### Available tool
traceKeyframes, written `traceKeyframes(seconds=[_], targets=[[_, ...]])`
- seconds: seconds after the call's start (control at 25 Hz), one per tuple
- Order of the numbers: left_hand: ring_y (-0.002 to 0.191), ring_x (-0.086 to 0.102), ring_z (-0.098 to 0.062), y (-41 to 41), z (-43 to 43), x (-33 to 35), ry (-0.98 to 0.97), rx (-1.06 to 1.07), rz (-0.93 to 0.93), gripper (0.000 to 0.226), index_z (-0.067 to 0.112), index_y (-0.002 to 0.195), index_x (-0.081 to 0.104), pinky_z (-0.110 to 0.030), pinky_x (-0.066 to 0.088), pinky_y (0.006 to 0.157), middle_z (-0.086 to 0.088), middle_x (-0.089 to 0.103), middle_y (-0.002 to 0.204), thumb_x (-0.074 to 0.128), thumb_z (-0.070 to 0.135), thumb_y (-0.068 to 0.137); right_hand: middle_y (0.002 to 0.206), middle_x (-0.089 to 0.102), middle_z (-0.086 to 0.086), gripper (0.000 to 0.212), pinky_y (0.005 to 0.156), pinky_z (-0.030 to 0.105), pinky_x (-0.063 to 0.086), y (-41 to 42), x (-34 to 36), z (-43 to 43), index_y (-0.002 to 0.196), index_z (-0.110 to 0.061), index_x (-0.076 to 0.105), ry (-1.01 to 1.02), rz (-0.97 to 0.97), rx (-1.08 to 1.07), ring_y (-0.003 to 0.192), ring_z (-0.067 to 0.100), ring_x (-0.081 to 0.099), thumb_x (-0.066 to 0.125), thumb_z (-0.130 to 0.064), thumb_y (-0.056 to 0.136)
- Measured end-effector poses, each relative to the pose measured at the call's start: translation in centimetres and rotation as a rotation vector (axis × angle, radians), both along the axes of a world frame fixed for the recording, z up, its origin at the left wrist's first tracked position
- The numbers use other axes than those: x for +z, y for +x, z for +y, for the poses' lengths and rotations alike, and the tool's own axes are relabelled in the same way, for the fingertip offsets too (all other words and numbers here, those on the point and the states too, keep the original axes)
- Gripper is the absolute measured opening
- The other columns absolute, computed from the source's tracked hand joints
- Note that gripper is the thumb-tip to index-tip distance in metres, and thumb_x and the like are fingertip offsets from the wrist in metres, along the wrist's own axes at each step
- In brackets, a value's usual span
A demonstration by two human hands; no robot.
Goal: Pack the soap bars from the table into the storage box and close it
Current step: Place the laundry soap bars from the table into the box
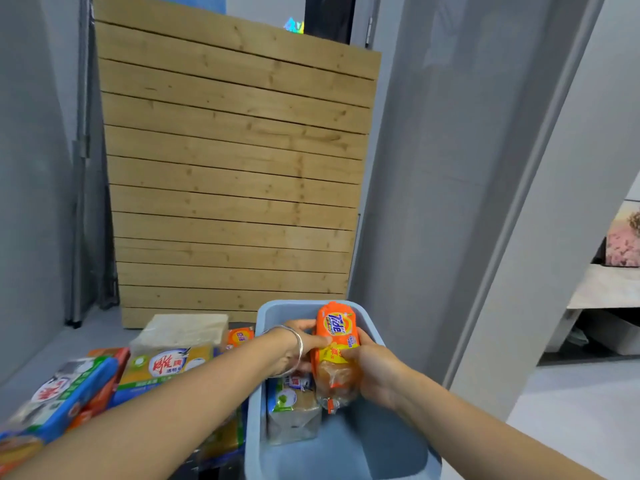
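**Soft, even light; warped edges**

Light was bright and diffuse, with faint shadows inside the box [346, 452]. Wide-angle distortion bent the door frame [540, 188] and wall edges. The packs [59, 400] at lower left were smeared by blur.

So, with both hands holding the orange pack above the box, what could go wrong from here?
1. The orange plastic-wrapped soap pack, held by the left hand and right hand over the grey-blue plastic storage box, may slip in its smooth wrapper.
2. It could land tilted against the green-labelled clear-wrapped soap pack already inside and waste space.
3. No lid is visible, so closing may be delayed.
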State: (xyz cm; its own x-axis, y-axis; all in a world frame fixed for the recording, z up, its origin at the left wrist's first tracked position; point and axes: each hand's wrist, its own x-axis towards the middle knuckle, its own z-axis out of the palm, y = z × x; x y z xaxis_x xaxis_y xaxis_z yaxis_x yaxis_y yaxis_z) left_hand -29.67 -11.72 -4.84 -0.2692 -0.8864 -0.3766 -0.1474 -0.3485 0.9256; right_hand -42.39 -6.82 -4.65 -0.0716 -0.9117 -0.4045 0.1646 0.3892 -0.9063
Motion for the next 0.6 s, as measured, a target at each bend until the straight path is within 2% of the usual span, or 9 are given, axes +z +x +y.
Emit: traceKeyframes(seconds=[0.08, 0.16, 0.24, 0.32, 0.36, 0.44, 0.52, 0.6], targets=[[0.099, 0.059, -0.031, -0.4, -0.2, -0.8, 0.032, -0.007, -0.019, 0.052, 0.012, 0.132, 0.046, -0.043, 0.051, 0.078, -0.022, 0.058, 0.126, 0.065, 0.006, 0.083, 0.111, 0.061, 0.014, 0.051, 0.058, 0.036, 0.050, 0.3, -0.3, -0.3, 0.140, -0.018, 0.042, 0.048, 0.035, -0.013, 0.079, 0.024, 0.061, 0.037, 0.006, 0.095], [0.101, 0.058, -0.032, -0.6, -0.2, -1.1, 0.050, -0.040, -0.059, 0.050, 0.010, 0.133, 0.044, -0.045, 0.050, 0.082, -0.022, 0.056, 0.129, 0.062, 0.008, 0.086, 0.095, 0.063, 0.012, 0.048, 0.054, 0.033, 0.050, 0.6, -0.3, -0.3, 0.138, -0.015, 0.045, 0.077, 0.074, -0.023, 0.071, 0.023, 0.060, 0.038, 0.005, 0.095], [0.107, 0.057, -0.029, -0.5, -0.4, -1.3, -0.005, -0.111, -0.176, 0.052, 0.012, 0.136, 0.043, -0.042, 0.050, 0.090, -0.018, 0.055, 0.132, 0.060, 0.016, 0.088, 0.083, 0.060, 0.009, 0.046, 0.050, 0.032, 0.047, 0.8, -0.2, -0.2, 0.137, -0.013, 0.044, 0.077, 0.109, -0.024, 0.065, 0.021, 0.058, 0.037, 0.005, 0.095], [0.112, 0.056, -0.028, -0.4, -0.6, -1.3, -0.068, -0.121, -0.258, 0.053, 0.016, 0.137, 0.042, -0.034, 0.047, 0.094, -0.015, 0.055, 0.133, 0.061, 0.021, 0.088, 0.085, 0.060, 0.009, 0.047, 0.051, 0.034, 0.047, 0.7, -0.3, -0.3, 0.138, -0.014, 0.043, 0.069, 0.122, -0.035, 0.066, 0.021, 0.058, 0.036, 0.006, 0.096], [0.109, 0.057, -0.028, -0.4, -0.6, -1.3, -0.066, -0.120, -0.246, 0.052, 0.015, 0.136, 0.043, -0.033, 0.047, 0.092, -0.016, 0.056, 0.131, 0.061, 0.020, 0.088, 0.088, 0.060, 0.010, 0.048, 0.052, 0.033, 0.047, 0.7, -0.3, -0.3, 0.139, -0.014, 0.043, 0.060, 0.122, -0.041, 0.066, 0.021, 0.058, 0.035, 0.006, 0.096], [0.097, 0.058, -0.027, -0.4, -0.6, -1.5, -0.045, -0.098, -0.170, 0.050, 0.011, 0.134, 0.046, -0.037, 0.050, 0.093, -0.020, 0.059, 0.126, 0.062, 0.013, 0.087, 0.087, 0.061, 0.009, 0.049, 0.049, 0.031, 0.047, 0.7, -0.3, -0.1, 0.138, -0.014, 0.044, 0.045, 0.122, -0.028, 0.065, 0.020, 0.059, 0.036, 0.007, 0.095], [0.093, 0.059, -0.028, -0.5, -0.8, -1.7, -0.017, -0.075, -0.130, 0.048, 0.005, 0.130, 0.048, -0.043, 0.050, 0.094, -0.023, 0.060, 0.123, 0.063, 0.007, 0.085, 0.085, 0.062, 0.007, 0.047, 0.050, 0.029, 0.048, 0.7, -0.3, 0.0, 0.134, -0.015, 0.046, 0.031, 0.141, -0.026, 0.065, 0.018, 0.059, 0.038, 0.008, 0.094], [0.093, 0.061, -0.030, -0.6, -0.7, -1.9, 0.003, -0.078, -0.165, 0.039, 0.000, 0.121, 0.054, -0.044, 0.050, 0.095, -0.022, 0.062, 0.116, 0.064, 0.004, 0.083, 0.101, 0.065, 0.012, 0.046, 0.061, 0.032, 0.053, 0.7, -0.5, 0.1, 0.133, -0.013, 0.047, -0.008, 0.223, 0.001, 0.074, 0.021, 0.061, 0.040, 0.006, 0.093]])
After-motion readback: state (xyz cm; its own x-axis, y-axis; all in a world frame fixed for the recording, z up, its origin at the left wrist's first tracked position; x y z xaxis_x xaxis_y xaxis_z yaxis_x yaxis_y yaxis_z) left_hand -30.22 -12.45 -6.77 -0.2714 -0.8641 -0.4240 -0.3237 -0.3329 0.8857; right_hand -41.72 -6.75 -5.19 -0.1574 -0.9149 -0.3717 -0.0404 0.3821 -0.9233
